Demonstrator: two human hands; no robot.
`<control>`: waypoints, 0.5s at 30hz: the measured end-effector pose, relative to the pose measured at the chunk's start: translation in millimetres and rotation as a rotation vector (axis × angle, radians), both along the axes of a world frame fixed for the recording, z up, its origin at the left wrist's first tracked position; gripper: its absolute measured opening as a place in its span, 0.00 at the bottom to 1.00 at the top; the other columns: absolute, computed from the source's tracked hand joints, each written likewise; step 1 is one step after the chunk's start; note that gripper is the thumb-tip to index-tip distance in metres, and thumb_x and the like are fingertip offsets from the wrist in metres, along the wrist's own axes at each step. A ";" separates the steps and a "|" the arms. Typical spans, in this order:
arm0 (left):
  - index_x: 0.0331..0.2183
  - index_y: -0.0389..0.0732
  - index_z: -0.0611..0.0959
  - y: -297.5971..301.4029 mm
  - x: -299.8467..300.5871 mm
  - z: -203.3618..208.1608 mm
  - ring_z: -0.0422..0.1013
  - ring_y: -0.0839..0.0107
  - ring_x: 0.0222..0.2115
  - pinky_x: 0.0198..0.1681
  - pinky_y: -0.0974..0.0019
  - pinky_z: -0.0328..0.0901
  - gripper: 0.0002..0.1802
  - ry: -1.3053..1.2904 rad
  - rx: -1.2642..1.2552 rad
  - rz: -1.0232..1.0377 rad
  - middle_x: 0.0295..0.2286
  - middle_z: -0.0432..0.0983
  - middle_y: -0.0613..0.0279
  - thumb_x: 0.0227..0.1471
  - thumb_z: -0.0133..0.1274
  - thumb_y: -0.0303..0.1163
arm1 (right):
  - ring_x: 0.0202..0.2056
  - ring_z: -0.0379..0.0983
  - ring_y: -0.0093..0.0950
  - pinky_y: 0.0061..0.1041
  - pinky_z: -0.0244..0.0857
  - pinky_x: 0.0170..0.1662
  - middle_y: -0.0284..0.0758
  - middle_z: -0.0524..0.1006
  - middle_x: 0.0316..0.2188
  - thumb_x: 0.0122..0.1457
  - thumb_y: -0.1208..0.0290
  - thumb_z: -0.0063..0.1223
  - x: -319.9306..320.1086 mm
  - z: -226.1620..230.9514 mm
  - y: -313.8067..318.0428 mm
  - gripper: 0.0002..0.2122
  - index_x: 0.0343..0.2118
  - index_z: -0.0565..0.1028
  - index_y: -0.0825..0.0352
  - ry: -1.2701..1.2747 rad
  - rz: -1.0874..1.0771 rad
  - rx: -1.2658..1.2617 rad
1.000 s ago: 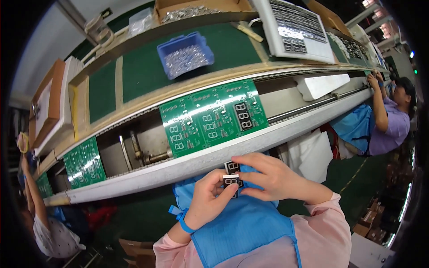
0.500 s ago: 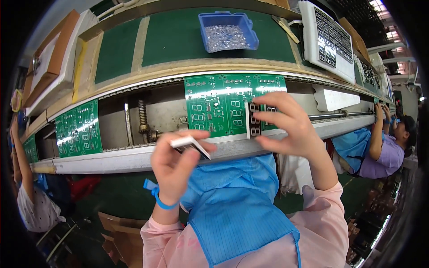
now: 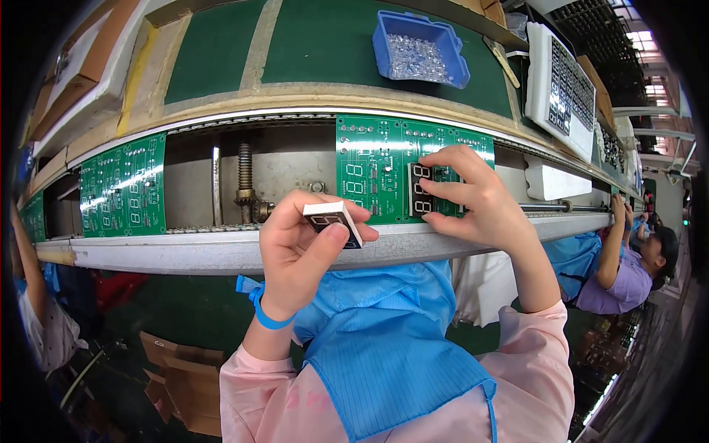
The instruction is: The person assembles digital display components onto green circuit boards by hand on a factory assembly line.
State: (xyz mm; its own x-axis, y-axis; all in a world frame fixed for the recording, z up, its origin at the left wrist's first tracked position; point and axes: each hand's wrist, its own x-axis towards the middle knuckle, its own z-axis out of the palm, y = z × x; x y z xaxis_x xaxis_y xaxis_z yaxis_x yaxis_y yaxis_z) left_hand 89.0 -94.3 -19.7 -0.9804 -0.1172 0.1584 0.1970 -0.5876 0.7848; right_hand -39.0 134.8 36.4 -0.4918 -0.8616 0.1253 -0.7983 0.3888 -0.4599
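My left hand [image 3: 292, 247] is closed around a seven-segment display module [image 3: 334, 218] with a white body and dark face, held in front of the rail with its digits turned partly upward. At the green circuit board [image 3: 356, 159], the fingers of my right hand [image 3: 476, 198] grip the edges of a second display module [image 3: 422, 189]. That module sits upright in line with the board's printed digit outlines, its dark face up. Whether its pins are fully seated cannot be seen. My right hand covers part of the board's right side.
More green boards [image 3: 124, 188] sit along the conveyor rail [image 3: 185, 249] to the left. Behind the rail stands a blue bin [image 3: 419, 59] of small clear parts. A white foam tray of displays [image 3: 565, 88] is at the right. Co-workers are at both sides, one in purple [image 3: 624, 277].
The display under my right hand has gone from tilted to lying flatter on the board. My left hand has turned its display so more of the face shows. The whole view has shifted somewhat.
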 end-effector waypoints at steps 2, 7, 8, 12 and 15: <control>0.39 0.33 0.71 -2.1 -0.1 0.0 0.78 0.61 0.37 0.43 0.60 0.73 0.08 -0.009 0.073 -0.027 0.40 0.76 0.44 0.58 0.50 0.23 | 0.47 0.70 0.41 0.36 0.68 0.50 0.42 0.73 0.45 0.40 0.75 0.66 0.5 -0.6 0.2 0.16 0.35 0.79 0.72 -0.049 -0.012 -0.002; 0.38 0.34 0.70 -2.5 -0.3 4.2 0.79 0.58 0.34 0.40 0.60 0.74 0.08 -0.049 0.046 -0.006 0.37 0.77 0.42 0.58 0.49 0.25 | 0.48 0.70 0.41 0.37 0.67 0.50 0.43 0.73 0.45 0.40 0.76 0.66 3.3 1.2 -0.3 0.16 0.35 0.79 0.72 0.001 -0.033 0.019; 0.37 0.36 0.69 -1.8 -0.1 5.0 0.79 0.56 0.32 0.36 0.59 0.76 0.07 -0.085 -0.011 0.021 0.35 0.77 0.40 0.57 0.49 0.27 | 0.48 0.70 0.41 0.37 0.67 0.50 0.43 0.73 0.45 0.40 0.76 0.66 3.6 1.0 -0.3 0.16 0.35 0.79 0.72 0.007 -0.035 0.021; 0.36 0.36 0.69 -1.1 -0.5 5.1 0.79 0.56 0.32 0.36 0.58 0.76 0.07 -0.078 -0.017 0.010 0.35 0.77 0.39 0.57 0.49 0.27 | 0.48 0.70 0.42 0.37 0.67 0.51 0.43 0.73 0.45 0.40 0.76 0.66 2.4 1.5 1.6 0.16 0.35 0.79 0.72 -0.029 -0.038 0.023; 0.36 0.36 0.69 -1.6 0.4 3.2 0.79 0.56 0.32 0.37 0.57 0.76 0.07 -0.059 -0.022 -0.001 0.35 0.77 0.39 0.57 0.49 0.27 | 0.48 0.71 0.43 0.38 0.67 0.50 0.43 0.74 0.46 0.36 0.77 0.67 1.5 -0.5 1.9 0.18 0.36 0.80 0.70 -0.037 -0.034 0.032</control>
State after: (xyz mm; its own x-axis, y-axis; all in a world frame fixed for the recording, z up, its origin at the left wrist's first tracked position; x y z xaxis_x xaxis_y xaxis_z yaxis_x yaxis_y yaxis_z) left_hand 89.4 -95.9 -16.5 -0.9882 -0.1138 0.1029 0.1498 -0.5701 0.8078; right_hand -37.5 136.7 35.8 -0.5246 -0.8476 0.0793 -0.7672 0.4304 -0.4756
